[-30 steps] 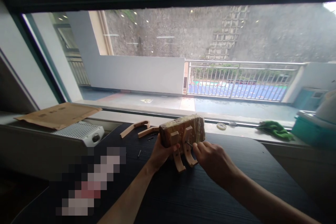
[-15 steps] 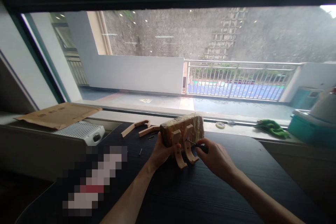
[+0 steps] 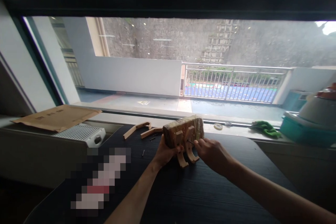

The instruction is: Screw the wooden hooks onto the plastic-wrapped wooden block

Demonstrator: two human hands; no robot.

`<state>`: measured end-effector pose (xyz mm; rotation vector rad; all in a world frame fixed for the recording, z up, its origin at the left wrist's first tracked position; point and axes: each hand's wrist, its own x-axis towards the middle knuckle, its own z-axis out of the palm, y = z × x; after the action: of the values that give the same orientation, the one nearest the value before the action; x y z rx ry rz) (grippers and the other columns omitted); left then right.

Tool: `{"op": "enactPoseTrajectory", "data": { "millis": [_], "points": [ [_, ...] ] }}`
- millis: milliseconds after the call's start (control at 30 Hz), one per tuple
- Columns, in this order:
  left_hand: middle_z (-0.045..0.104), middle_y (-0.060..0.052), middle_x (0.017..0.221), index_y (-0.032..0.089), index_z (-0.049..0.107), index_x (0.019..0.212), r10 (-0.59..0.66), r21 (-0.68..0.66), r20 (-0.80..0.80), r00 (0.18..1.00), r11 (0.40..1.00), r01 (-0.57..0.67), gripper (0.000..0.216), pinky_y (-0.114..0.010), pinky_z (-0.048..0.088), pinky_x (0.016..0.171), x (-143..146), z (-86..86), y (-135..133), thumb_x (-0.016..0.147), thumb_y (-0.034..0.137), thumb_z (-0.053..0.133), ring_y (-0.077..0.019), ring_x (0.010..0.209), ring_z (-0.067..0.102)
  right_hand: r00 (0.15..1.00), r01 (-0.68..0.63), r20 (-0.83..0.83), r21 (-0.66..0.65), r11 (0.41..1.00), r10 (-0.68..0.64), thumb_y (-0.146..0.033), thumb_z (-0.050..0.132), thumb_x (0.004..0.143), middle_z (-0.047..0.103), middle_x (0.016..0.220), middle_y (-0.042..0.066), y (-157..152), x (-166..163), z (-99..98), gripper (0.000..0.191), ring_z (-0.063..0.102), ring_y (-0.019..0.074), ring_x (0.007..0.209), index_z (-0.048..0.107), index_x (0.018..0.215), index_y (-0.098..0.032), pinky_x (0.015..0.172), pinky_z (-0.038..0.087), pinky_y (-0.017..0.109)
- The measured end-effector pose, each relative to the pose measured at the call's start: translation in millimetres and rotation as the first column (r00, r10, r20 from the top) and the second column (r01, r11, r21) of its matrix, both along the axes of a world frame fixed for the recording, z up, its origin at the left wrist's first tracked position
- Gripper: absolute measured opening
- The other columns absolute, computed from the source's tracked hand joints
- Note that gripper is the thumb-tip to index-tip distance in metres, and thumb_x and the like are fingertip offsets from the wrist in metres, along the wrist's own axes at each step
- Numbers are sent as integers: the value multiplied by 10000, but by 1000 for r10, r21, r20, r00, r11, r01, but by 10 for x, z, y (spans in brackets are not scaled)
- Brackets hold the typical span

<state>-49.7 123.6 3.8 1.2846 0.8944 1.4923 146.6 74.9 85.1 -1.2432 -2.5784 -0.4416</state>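
A wooden block (image 3: 183,129) stands on edge on the black table (image 3: 199,196), with two curved wooden hooks (image 3: 185,148) fixed to its near face. My left hand (image 3: 164,152) grips the block's lower left end. My right hand (image 3: 211,152) is closed around a small dark tool (image 3: 189,142) whose tip touches the right hook. Two loose wooden hooks (image 3: 143,129) lie on the table behind and left of the block. A short dark screw (image 3: 142,153) lies near them.
A white slatted appliance (image 3: 81,133) and a brown cardboard sheet (image 3: 56,116) sit at the left. On the window sill are a green cloth (image 3: 265,128), a small round object (image 3: 217,126) and a teal container (image 3: 306,131). A blurred patch covers the near left table.
My right hand has moved back in toward the right hook, with the tool's tip again against it. The view has tilted slightly upward. The left hand keeps its grip on the block.
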Motion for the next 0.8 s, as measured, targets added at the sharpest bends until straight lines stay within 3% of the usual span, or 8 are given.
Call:
{"op": "enactPoseTrajectory", "data": {
  "millis": [100, 200, 333, 433, 533, 633, 700, 800],
  "points": [
    [618, 4, 885, 194, 446, 1019, -20, 1, 19, 1000, 1000, 20, 604, -262, 510, 669, -4, 27, -9, 529, 140, 796, -161, 787, 610, 967, 144, -199, -85, 986, -159, -165, 416, 857, 649, 764, 55, 4, -27, -95, 202, 579, 152, 667, 618, 870, -162, 578, 372, 249],
    [612, -2, 904, 194, 453, 1018, -26, -3, 25, 999, 1000, 26, 606, -261, 509, 679, 3, 40, -18, 523, 138, 799, -166, 807, 606, 856, 258, -384, -263, 930, -346, -298, 372, 885, 679, 779, 40, 7, -37, -175, 291, 611, 156, 696, 638, 923, -184, 582, 396, 238],
    [608, 1, 893, 191, 455, 1006, -8, -13, 22, 1000, 1000, 8, 594, -256, 506, 669, 15, 55, -34, 525, 145, 800, -165, 800, 604, 815, 270, -413, -352, 896, -407, -342, 399, 860, 680, 724, 27, 21, -11, -131, 292, 616, 162, 660, 653, 887, -200, 530, 385, 234],
    [617, -3, 897, 190, 445, 1025, 11, -19, 21, 1000, 1000, -11, 609, -264, 506, 677, 21, 72, -46, 530, 148, 797, -172, 807, 608, 880, 249, -333, -279, 927, -337, -288, 512, 794, 669, 740, 27, 10, 9, -3, 218, 604, 179, 650, 619, 966, -206, 514, 354, 245],
    [625, -9, 914, 191, 443, 1037, 20, -21, 25, 999, 1000, -20, 625, -269, 508, 681, 24, 71, -46, 524, 140, 796, -182, 820, 614, 991, 125, -39, -50, 991, -127, -75, 499, 758, 641, 800, 43, -9, 3, 109, 244, 580, 163, 668, 586, 960, -180, 509, 332, 237],
    [625, 0, 907, 196, 444, 1028, 16, -25, 29, 999, 1000, -15, 627, -263, 507, 682, 24, 42, -25, 515, 132, 799, -182, 825, 617, 978, -43, 207, 64, 997, 29, 17, 453, 741, 615, 774, 63, -5, -19, 133, 238, 551, 158, 658, 582, 861, -144, 496, 326, 241],
    [626, 8, 895, 199, 439, 1017, 8, -33, 30, 1000, 999, -7, 617, -263, 507, 690, 23, 23, -7, 519, 136, 798, -178, 820, 618, 977, -72, 206, 59, 996, 58, 12, 444, 752, 613, 756, 65, 12, -26, 96, 220, 542, 155, 634, 579, 842, -137, 492, 325, 246],
    [628, 5, 902, 202, 425, 1036, -3, -48, 33, 999, 999, 4, 634, -273, 511, 695, 19, 25, 7, 526, 146, 797, -183, 822, 621, 999, 30, -15, -23, 999, -30, -64, 431, 807, 634, 735, 51, 47, -20, -4, 183, 556, 141, 616, 593, 815, -150, 516, 336, 240]
  ]
}}
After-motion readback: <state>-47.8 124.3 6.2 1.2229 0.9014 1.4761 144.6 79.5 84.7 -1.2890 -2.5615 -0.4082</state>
